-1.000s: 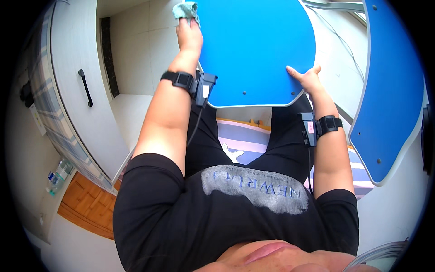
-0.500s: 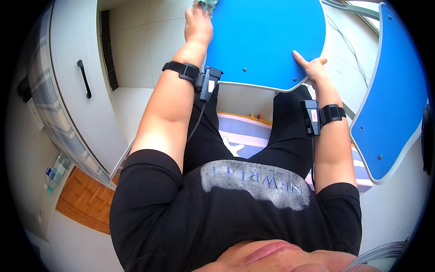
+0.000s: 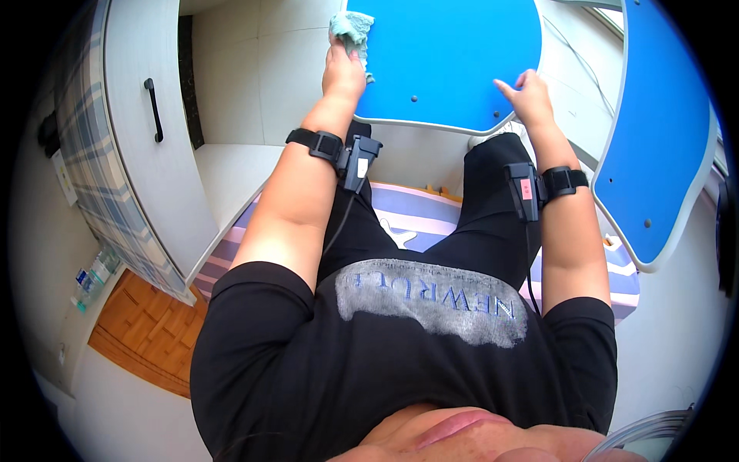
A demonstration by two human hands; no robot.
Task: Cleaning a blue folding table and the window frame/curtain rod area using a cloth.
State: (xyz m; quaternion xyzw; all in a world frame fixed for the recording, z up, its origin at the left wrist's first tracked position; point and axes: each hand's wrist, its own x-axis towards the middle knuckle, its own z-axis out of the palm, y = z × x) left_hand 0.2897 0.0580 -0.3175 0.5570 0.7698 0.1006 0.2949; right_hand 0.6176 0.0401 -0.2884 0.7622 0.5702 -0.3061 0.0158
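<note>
A light green cloth (image 3: 354,29) is gripped in my left hand (image 3: 343,75), at the left edge of a blue tabletop (image 3: 446,58) with a pale rim. Part of the cloth drapes over the surface, and a bit of it shows beside my fingers. By the tabletop's right front corner is my right hand (image 3: 531,98), with nothing in it. Its thumb points left over the blue surface, apart from the other fingers, which are partly hidden. Whether this hand touches the rim I cannot tell.
A second blue panel (image 3: 662,146) with a pale rim stands to the right. On the left is a white cabinet (image 3: 146,177) with a black handle (image 3: 154,112). I sit on a striped purple-and-pink cover (image 3: 431,204). A thin cable (image 3: 577,58) runs across the floor at right.
My left hand's cloth has come further into view along the left edge. My right hand has loosened from the tabletop's corner and shifted slightly upward. Tabletop and panel sit higher in view.
</note>
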